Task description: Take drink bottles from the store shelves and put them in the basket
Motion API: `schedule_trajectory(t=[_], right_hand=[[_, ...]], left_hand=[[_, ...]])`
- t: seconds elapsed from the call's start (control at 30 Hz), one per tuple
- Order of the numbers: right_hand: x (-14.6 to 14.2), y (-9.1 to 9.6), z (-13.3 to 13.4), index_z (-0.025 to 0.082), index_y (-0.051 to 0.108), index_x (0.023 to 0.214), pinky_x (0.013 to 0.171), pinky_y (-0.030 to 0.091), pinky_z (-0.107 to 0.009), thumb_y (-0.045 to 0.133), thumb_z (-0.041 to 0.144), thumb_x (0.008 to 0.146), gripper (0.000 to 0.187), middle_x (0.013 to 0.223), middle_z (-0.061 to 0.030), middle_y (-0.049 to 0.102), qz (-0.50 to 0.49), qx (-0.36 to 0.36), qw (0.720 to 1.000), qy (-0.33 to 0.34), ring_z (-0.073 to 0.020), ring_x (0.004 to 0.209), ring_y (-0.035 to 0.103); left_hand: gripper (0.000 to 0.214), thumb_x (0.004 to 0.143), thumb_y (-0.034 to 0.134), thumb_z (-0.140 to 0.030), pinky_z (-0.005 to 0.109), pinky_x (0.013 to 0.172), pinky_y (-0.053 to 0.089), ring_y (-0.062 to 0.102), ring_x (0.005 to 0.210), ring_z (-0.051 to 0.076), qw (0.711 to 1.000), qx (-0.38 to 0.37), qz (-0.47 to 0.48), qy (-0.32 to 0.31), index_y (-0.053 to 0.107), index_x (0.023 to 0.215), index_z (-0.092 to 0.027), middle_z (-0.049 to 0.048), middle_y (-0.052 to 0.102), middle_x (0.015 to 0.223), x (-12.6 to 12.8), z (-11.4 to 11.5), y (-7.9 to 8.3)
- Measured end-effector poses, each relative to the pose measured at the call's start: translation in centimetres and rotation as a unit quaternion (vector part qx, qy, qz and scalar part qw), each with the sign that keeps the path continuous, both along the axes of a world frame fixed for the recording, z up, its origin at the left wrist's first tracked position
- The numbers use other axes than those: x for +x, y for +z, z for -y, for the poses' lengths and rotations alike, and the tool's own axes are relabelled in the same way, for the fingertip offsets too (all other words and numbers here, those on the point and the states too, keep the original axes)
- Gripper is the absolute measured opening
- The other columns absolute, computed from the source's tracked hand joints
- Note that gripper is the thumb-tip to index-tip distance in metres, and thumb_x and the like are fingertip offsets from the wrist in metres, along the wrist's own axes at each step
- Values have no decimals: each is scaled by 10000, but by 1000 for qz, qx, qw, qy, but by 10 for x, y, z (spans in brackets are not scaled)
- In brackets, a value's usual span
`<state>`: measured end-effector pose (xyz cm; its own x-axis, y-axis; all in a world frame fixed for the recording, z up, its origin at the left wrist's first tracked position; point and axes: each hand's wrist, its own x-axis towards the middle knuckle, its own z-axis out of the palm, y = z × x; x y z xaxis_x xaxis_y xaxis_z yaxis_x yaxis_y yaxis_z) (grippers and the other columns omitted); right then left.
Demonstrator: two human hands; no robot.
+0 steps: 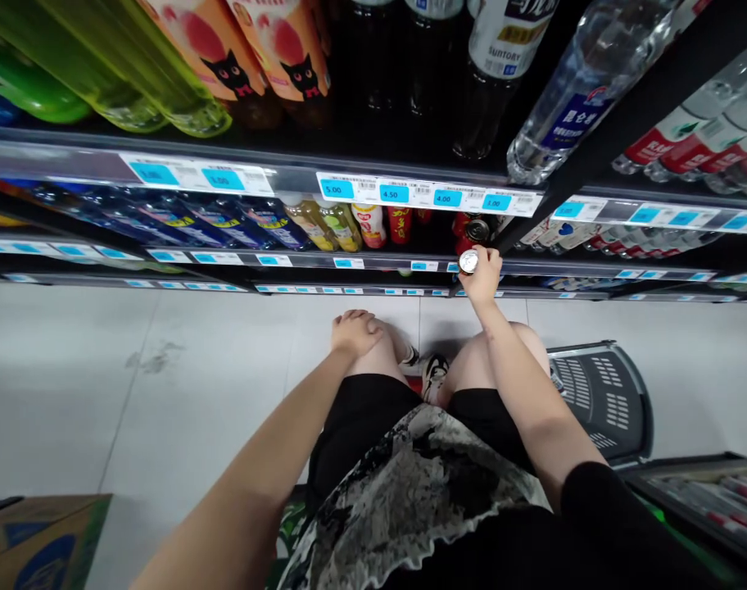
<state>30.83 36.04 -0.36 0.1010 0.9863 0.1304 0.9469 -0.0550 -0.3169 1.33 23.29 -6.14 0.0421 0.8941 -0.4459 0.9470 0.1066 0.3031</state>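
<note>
My right hand (485, 274) grips a drink can (468, 261) by its side, its silver lid facing up. The can is at the front edge of a low shelf (373, 260). Just behind it stands a dark-topped red can (473, 233), partly hidden. My left hand (356, 331) lies over my left knee with its fingers spread loosely and nothing in them.
Small bottles (337, 225) line the low shelf left of the cans. Above juts a shelf edge with price labels (432, 195), bearing large bottles (563, 98). A grey basket (640, 401) sits on the floor at right. A cardboard box (38, 541) is at lower left.
</note>
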Motion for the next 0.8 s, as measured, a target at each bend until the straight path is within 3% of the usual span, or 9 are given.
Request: schedule_trajectory(t=[0.27,0.43,0.63,0.8], right_hand=[[0,26,-10,178,464,1339,920,492,-433,703,223,756,631,1267,-148,542,54,-66,996,2,-324,1107,548],[-3,40,-30,177,489,1349,934,512,-444,816,178,664,759,1221,-150,572,83,-121,989,20,-327,1059,622],[-1,41,-59,144,532,1304,951,522,-450,867,199,614,769,1100,-143,667,93,-118,989,1,-329,1033,663],[-1,32,-82,153,501,1349,974,515,-458,846,223,658,775,1237,-169,653,82,-105,991,19,-326,1123,647]], left_hand=[[512,823,506,-497,480,1094,299,447,1315,325,1000,-4,17,-11,668,1232,-235,83,607,1368,9,-3,6],[495,823,500,-500,482,1075,319,470,1290,314,999,8,33,3,680,1203,-239,75,630,1334,-2,3,3],[518,801,518,-493,487,1082,313,450,1315,321,999,3,36,18,673,1225,-237,80,609,1371,-9,8,0],[520,799,514,-483,484,1081,307,450,1311,327,999,4,44,15,672,1222,-227,92,611,1361,-8,7,1]])
